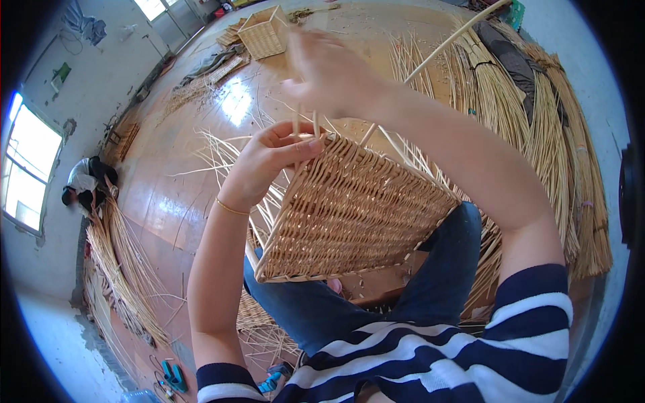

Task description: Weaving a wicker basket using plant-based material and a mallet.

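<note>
Floor: glossy brown floor, with long straw-coloured bundled rods lying at right.
Basket position: tan, flat-sided woven wicker basket, tilted over the seated person's dark blue trousers.
Weave done: near face appears filled from edge to edge.
Weave outstanding: pale bare rods project past the upper edge; judged unfinished there.
Left hand: thumb and fingers clamped on the basket's upper-left corner.
Right hand: raised above it, blurred; finger spread and grip cannot be told.
</note>
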The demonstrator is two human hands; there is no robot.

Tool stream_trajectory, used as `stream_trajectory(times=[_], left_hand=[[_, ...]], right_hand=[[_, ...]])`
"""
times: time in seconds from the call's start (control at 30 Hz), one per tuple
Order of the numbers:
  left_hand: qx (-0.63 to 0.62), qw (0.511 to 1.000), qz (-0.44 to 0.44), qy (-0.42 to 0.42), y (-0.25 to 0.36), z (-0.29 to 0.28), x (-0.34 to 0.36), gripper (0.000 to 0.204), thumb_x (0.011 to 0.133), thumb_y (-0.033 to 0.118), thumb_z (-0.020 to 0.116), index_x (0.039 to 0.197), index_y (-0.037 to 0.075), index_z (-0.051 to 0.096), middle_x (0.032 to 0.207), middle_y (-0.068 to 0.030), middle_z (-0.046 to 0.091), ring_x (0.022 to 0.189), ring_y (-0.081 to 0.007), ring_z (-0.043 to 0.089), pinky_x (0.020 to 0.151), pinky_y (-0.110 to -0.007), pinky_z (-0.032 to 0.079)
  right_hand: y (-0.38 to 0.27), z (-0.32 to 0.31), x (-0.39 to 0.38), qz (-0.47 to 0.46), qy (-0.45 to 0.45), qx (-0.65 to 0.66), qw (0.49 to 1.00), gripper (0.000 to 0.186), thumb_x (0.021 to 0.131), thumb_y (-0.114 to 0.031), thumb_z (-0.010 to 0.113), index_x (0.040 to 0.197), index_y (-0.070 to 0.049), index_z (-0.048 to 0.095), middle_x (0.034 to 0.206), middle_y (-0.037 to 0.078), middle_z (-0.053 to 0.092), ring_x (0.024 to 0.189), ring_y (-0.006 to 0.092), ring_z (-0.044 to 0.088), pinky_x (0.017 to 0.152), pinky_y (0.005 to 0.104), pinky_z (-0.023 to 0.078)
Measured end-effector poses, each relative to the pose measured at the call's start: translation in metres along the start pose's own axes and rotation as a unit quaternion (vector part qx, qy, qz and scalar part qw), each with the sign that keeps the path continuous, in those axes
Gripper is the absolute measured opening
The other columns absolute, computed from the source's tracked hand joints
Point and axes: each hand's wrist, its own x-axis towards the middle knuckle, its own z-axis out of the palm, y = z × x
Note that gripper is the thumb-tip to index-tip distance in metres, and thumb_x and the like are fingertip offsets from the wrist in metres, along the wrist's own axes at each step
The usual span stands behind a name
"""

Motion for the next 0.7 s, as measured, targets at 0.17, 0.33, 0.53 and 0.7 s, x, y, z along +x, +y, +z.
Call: stream_trajectory(times=[0.17, 0.33, 0.53, 0.7], left_hand=[[-0.032, 0.999, 0.009, 0.005, -0.002, 0.002, -0.004, 0.034, 0.086, 0.013, 0.069, 0.115, -0.001, 0.06, 0.101, -0.0058, 0.067, 0.088, -0.0109, 0.062, 0.086, -0.027, 0.047], [0.055, 0.997, 0.061, 0.006, -0.007, 0.005, -0.004, 0.035, 0.083, 0.015, 0.072, 0.113, 0.0, 0.062, 0.105, -0.0043, 0.065, 0.088, -0.0103, 0.061, 0.085, -0.026, 0.047], [0.078, 0.988, 0.134, 0.004, -0.004, 0.009, -0.006, 0.036, 0.081, 0.013, 0.075, 0.111, 0.0, 0.062, 0.112, -0.0044, 0.06, 0.096, -0.0107, 0.06, 0.087, -0.029, 0.049], [0.094, 0.977, 0.193, -0.018, -0.004, 0.008, -0.004, 0.036, 0.08, 0.01, 0.076, 0.112, 0.001, 0.061, 0.112, -0.0048, 0.061, 0.096, -0.0142, 0.062, 0.089, -0.031, 0.05]], right_hand=[[0.012, 0.016, -0.039, 0.026, 0.142, 0.075, 0.987, 0.07, 0.088, -0.024, 0.058, 0.139, 0.007, 0.023, 0.137, 0.029, 0.04, 0.129, 0.0392, 0.042, 0.109, 0.0418, 0.033], [0.006, 0.018, -0.064, 0.043, 0.223, 0.11, 0.968, 0.072, 0.091, -0.021, 0.058, 0.143, 0.005, 0.016, 0.142, 0.028, 0.035, 0.131, 0.0386, 0.04, 0.109, 0.0418, 0.035], [-0.011, 0.024, -0.083, 0.084, 0.274, 0.286, 0.915, 0.077, 0.093, -0.014, 0.056, 0.145, 0.003, 0.003, 0.139, 0.025, 0.037, 0.126, 0.0306, 0.048, 0.1, 0.0393, 0.045], [-0.016, 0.026, -0.098, 0.109, 0.272, 0.42, 0.859, 0.069, 0.096, -0.01, 0.052, 0.144, -0.002, 0.004, 0.132, 0.024, 0.042, 0.103, 0.0244, 0.063, 0.084, 0.0329, 0.056]])
